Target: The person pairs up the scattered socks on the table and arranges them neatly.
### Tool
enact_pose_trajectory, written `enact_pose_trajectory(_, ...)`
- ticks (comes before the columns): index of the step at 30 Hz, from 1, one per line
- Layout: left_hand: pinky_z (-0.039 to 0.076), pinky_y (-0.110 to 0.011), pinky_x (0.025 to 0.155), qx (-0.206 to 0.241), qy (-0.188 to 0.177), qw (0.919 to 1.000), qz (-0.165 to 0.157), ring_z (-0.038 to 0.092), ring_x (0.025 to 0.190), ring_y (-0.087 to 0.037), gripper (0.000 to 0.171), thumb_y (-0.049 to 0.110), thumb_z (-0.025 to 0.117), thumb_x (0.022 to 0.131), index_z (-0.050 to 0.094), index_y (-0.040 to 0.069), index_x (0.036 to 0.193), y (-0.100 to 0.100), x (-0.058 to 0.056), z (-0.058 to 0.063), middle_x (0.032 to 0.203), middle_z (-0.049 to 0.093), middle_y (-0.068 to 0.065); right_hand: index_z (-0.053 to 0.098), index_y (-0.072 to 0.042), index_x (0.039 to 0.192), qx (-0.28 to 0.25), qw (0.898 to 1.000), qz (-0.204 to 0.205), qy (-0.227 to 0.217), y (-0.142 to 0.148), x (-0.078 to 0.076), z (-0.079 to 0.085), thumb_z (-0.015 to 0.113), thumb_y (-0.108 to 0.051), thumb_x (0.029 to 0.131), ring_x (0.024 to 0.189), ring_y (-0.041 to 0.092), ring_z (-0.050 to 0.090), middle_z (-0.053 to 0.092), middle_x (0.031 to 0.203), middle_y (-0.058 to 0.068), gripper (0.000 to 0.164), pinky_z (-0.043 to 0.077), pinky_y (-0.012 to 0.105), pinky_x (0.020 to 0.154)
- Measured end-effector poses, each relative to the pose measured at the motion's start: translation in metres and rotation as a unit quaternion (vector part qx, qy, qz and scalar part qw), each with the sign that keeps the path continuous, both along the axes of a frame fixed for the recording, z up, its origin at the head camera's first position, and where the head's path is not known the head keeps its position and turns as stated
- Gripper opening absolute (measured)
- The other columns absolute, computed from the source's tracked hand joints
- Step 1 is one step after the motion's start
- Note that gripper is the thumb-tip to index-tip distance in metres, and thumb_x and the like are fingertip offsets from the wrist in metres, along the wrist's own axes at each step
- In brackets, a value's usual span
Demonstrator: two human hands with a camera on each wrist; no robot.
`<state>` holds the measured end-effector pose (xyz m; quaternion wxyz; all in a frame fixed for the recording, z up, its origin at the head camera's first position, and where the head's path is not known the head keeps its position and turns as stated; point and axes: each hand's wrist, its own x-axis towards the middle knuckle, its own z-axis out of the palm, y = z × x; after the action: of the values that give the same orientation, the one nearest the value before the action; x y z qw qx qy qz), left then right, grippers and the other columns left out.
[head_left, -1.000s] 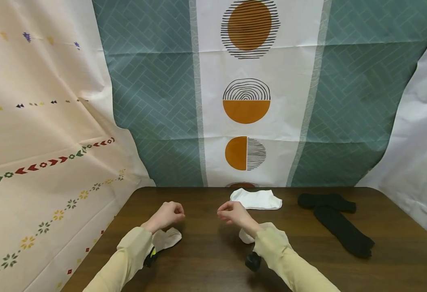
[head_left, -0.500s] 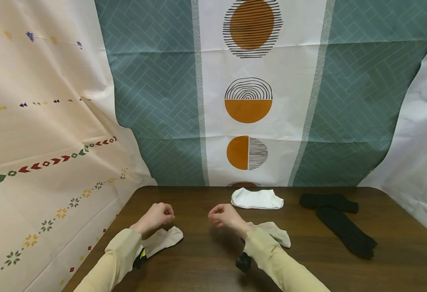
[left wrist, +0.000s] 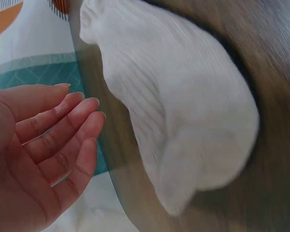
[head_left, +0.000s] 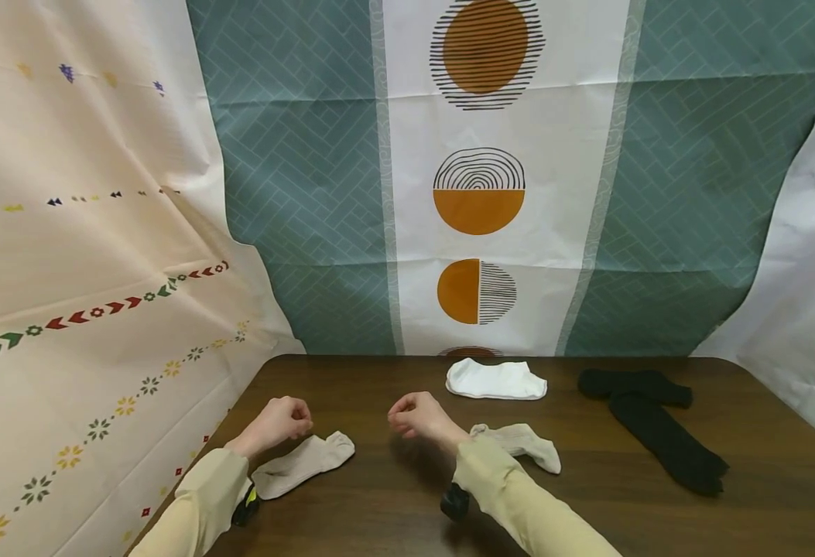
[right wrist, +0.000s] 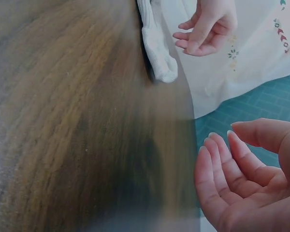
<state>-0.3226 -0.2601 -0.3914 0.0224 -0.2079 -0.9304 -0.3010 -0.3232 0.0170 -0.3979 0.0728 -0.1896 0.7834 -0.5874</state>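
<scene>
My left hand (head_left: 276, 424) hovers over the left of the table, fingers loosely bent and holding nothing. Just beside and below it lies a beige ribbed sock (head_left: 304, 464), which fills the middle of the left wrist view (left wrist: 183, 96). My right hand (head_left: 422, 418) hangs above the table's middle, its fingers relaxed and apart from the thumb in the right wrist view. A second beige sock (head_left: 522, 443) lies to the right, partly behind my right wrist. Farther back is a white ankle sock (head_left: 496, 380). Two black socks (head_left: 665, 441) lie at the right, overlapping at one end.
The dark wooden table (head_left: 393, 518) ends at a teal and white patterned cloth (head_left: 309, 232) hanging behind it. A cream printed cloth (head_left: 101, 348) hangs along the left side, and a white cloth (head_left: 807, 294) along the right.
Both hands have moved left across the table, the left also slightly down. The two beige socks now show more from behind the wrists. The whole head view has shifted slightly.
</scene>
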Motion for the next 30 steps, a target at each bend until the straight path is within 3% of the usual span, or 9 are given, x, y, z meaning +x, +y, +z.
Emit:
enact_pose_trajectory(10, 0.042, -0.028, 0.046, -0.01, -0.002, 0.9999, 0.013, 0.052, 0.05, -0.017, 0.01, 0.0, 0.061, 0.08, 0.058, 0.003, 0.071, -0.019, 0.006, -0.004, 0.061, 0.056, -0.001, 0.062, 0.006, 0.084, 0.01, 1.0, 0.017, 0.002, -0.024, 0.002, -0.004, 0.063, 0.001, 0.08, 0.069, 0.034, 0.061, 0.062, 0.071, 0.011, 0.007, 0.05, 0.038, 0.059)
enact_pose_trajectory(20, 0.042, -0.027, 0.045, -0.017, -0.005, 0.9998, -0.003, 0.052, 0.049, -0.017, 0.012, 0.0, 0.062, 0.079, 0.056, 0.004, 0.07, -0.025, 0.005, -0.01, 0.059, 0.053, 0.001, 0.06, 0.003, 0.082, 0.038, 0.999, 0.018, 0.009, -0.045, 0.011, -0.003, 0.066, 0.001, 0.077, 0.065, 0.027, 0.06, 0.058, 0.069, 0.004, 0.008, 0.05, 0.034, 0.056)
enact_pose_trajectory(25, 0.039, -0.027, 0.044, -0.037, -0.021, 0.9988, 0.023, 0.049, 0.046, -0.017, 0.015, 0.001, 0.064, 0.078, 0.054, 0.006, 0.068, -0.033, 0.01, -0.01, 0.055, 0.049, 0.0, 0.06, 0.001, 0.086, 0.081, 0.996, 0.028, 0.038, -0.057, 0.013, -0.004, 0.068, -0.004, 0.077, 0.058, 0.017, 0.055, 0.054, 0.072, 0.0, 0.013, 0.048, 0.028, 0.055)
enact_pose_trajectory(30, 0.038, -0.027, 0.044, -0.059, -0.028, 0.9969, 0.044, 0.048, 0.045, -0.015, 0.016, 0.004, 0.066, 0.077, 0.054, 0.008, 0.067, -0.036, 0.014, -0.013, 0.055, 0.047, 0.0, 0.061, 0.0, 0.089, 0.125, 0.989, 0.012, 0.077, -0.062, 0.012, -0.005, 0.069, -0.007, 0.076, 0.065, 0.01, 0.05, 0.053, 0.074, -0.003, 0.018, 0.043, 0.024, 0.059)
